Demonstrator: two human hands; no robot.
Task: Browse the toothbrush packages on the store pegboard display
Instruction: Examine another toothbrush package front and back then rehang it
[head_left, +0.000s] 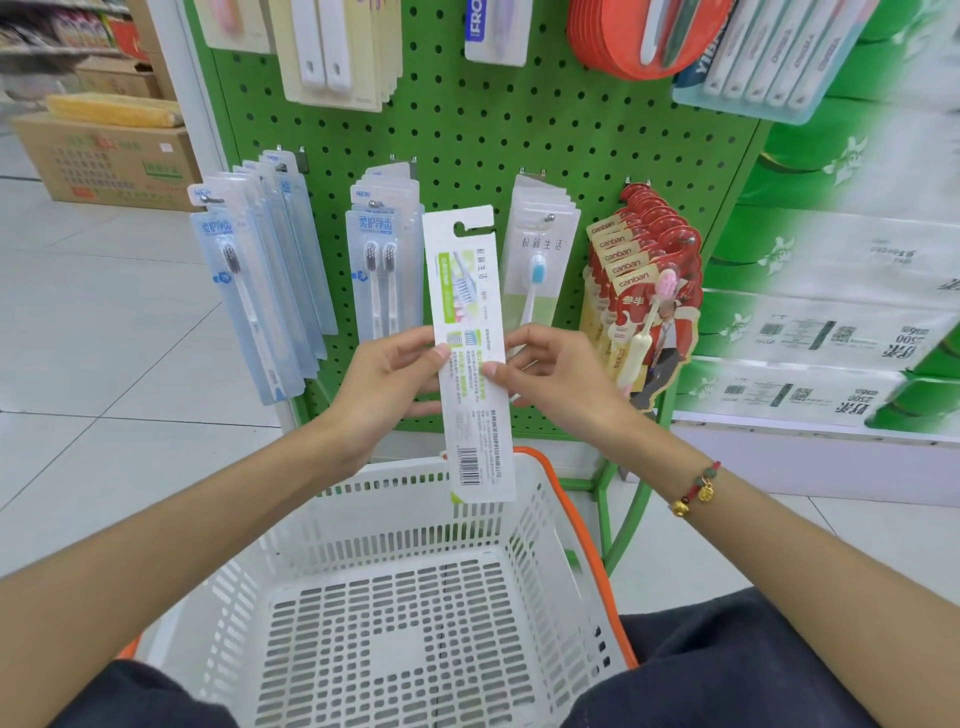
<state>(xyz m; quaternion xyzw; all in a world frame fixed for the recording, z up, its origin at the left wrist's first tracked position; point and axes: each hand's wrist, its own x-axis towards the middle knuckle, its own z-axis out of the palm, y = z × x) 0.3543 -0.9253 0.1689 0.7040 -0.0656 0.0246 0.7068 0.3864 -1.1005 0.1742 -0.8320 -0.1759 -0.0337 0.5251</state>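
A toothbrush package (470, 353) is held upright, printed back outward, pinched at its edges by the left hand (387, 384) and right hand (553, 374). It is raised before the green pegboard (467, 140), above a white shopping basket (410, 587).

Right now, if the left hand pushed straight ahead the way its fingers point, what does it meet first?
The left hand already pinches the white toothbrush package, so that comes first. Past it, probably the right hand gripping the package's other edge; depth between them is unclear.
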